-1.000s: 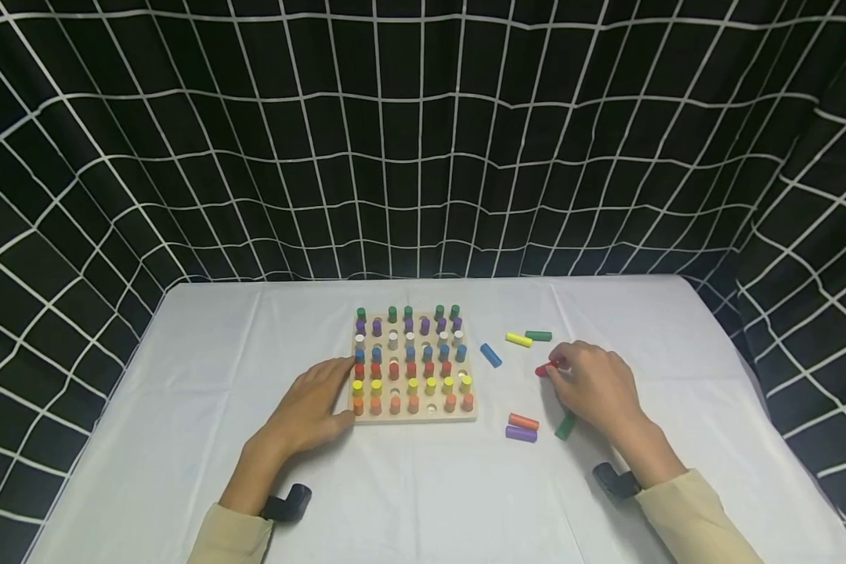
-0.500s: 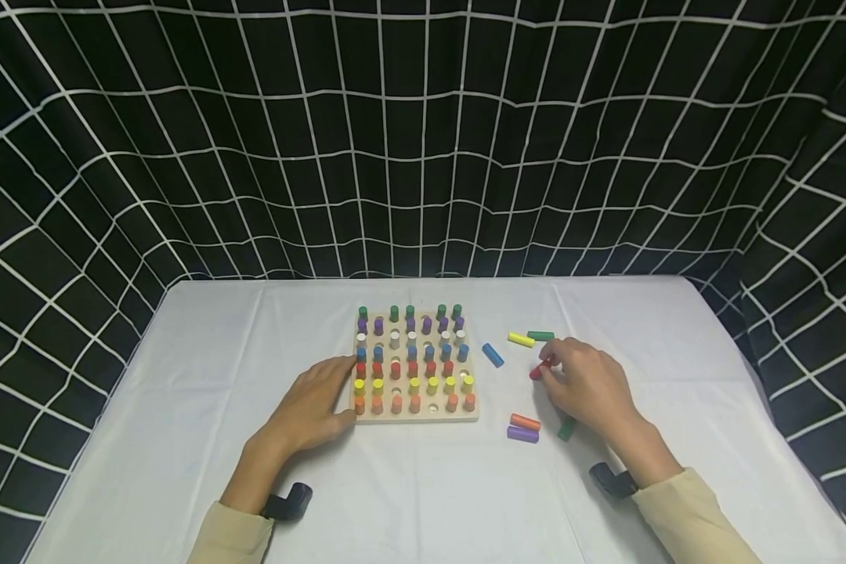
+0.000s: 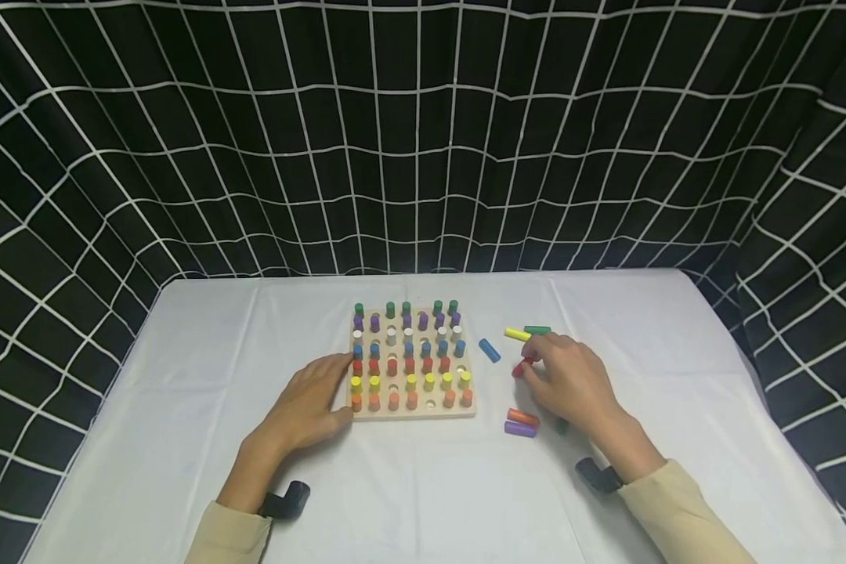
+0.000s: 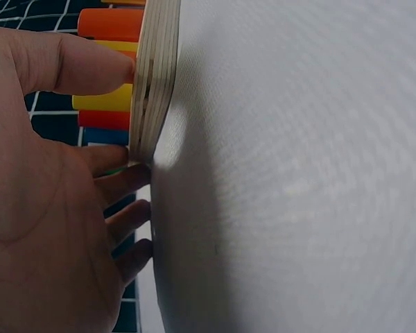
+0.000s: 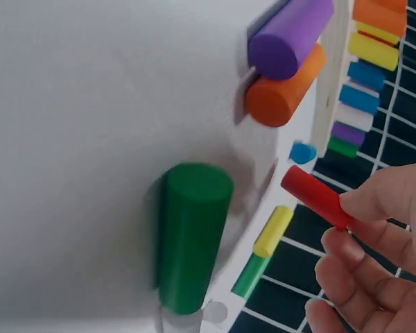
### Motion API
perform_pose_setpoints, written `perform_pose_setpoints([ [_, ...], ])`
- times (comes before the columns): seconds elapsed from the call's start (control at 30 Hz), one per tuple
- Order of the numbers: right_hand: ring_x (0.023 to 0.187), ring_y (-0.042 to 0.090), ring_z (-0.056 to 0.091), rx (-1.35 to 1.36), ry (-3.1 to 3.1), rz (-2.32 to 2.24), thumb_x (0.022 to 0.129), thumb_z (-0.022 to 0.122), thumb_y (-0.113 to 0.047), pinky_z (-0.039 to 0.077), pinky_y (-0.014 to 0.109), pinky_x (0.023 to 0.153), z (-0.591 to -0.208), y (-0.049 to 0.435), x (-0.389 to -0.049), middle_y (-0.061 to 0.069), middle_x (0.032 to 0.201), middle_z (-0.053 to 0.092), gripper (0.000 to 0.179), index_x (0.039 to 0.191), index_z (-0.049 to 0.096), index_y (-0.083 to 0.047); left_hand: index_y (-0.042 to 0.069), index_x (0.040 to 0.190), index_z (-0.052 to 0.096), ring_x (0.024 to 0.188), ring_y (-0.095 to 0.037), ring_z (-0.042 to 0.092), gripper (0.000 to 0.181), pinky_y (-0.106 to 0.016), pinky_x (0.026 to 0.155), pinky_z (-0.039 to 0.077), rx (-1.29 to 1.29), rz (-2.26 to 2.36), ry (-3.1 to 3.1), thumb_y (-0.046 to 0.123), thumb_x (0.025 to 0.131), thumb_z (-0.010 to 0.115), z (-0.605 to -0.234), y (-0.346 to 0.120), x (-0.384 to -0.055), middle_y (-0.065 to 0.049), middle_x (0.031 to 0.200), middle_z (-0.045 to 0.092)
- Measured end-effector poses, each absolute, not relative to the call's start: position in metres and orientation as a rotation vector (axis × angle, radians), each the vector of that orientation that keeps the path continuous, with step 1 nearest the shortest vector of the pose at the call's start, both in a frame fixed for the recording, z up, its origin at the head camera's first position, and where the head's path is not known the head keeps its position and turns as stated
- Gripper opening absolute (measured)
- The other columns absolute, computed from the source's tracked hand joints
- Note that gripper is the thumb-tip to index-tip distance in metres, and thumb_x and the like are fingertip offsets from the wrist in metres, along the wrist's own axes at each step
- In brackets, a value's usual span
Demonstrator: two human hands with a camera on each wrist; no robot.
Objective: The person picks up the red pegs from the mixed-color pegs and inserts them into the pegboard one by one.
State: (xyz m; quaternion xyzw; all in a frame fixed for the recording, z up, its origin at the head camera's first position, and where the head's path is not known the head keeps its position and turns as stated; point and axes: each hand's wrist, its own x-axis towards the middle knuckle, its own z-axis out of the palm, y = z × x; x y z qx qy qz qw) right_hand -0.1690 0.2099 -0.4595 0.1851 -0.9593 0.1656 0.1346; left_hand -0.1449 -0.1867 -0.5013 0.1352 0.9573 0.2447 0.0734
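Observation:
A wooden pegboard (image 3: 414,416) stands at the table's middle, with upright pegs in rows of green, purple, white, blue, red, yellow and orange. Some of its holes show bare. Along the board's left side rests my left hand (image 3: 303,407), thumb near the front corner and fingers extended, as the left wrist view shows against the layered edge (image 4: 156,69). My right hand (image 3: 571,380), right of the board, pinches a red peg (image 5: 312,193) by one end between thumb and fingers. The peg is tilted, its other end sticking out free.
Loose pegs lie right of the board: blue (image 3: 489,350), yellow (image 3: 516,334), green (image 3: 537,329), orange (image 3: 523,417) and purple (image 3: 520,429). Another green peg (image 5: 194,239) lies under the right wrist. A black curtain with white grid lines (image 3: 423,141) hangs behind the white-covered table.
My right hand has moved left toward the board with the red peg, which has turned to a steeper slant. My left hand stays at the board's edge.

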Motion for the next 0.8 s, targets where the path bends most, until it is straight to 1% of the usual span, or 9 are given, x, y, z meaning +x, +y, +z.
perform_pose_setpoints([
  [0.17,0.082,0.027,0.07,0.554,-2.783,0.466,0.087,0.076,-0.012,0.055,0.045,0.07,-0.458,0.203,-0.17,0.005,0.091,0.078,0.007,0.093,0.073,-0.01,0.01,0.166,0.034,0.162,-0.036,0.032,0.085,-0.058,0.134,0.026,0.409,0.743,2.876,0.033,0.089,0.062,-0.5,-0.187,-0.145,-0.012,0.171,0.04],
  [0.37,0.086,0.027,0.072,0.568,-2.788,0.463,0.087,0.077,-0.013,0.057,0.049,0.076,-0.458,0.198,-0.172,0.004,0.091,0.079,0.009,0.094,0.074,-0.009,0.01,0.166,0.034,0.161,-0.035,0.032,0.084,-0.057,0.135,0.026,0.417,0.748,2.878,0.032,0.09,0.062,-0.499,-0.187,-0.145,-0.012,0.17,0.04],
  [0.63,0.089,0.027,0.073,0.615,-2.756,0.46,0.087,0.076,-0.011,0.059,0.047,0.075,-0.456,0.193,-0.176,0.005,0.089,0.079,0.009,0.095,0.075,-0.007,0.009,0.166,0.033,0.162,-0.035,0.032,0.085,-0.057,0.135,0.025,0.417,0.744,2.879,0.032,0.09,0.062,-0.503,-0.187,-0.145,-0.012,0.171,0.04],
  [0.8,0.081,0.024,0.069,0.624,-2.763,0.47,0.087,0.079,-0.012,0.057,0.044,0.072,-0.456,0.185,-0.178,0.007,0.089,0.077,0.011,0.096,0.075,-0.008,0.01,0.166,0.034,0.162,-0.034,0.032,0.084,-0.057,0.135,0.025,0.417,0.754,2.884,0.032,0.09,0.061,-0.502,-0.188,-0.143,-0.011,0.17,0.041],
])
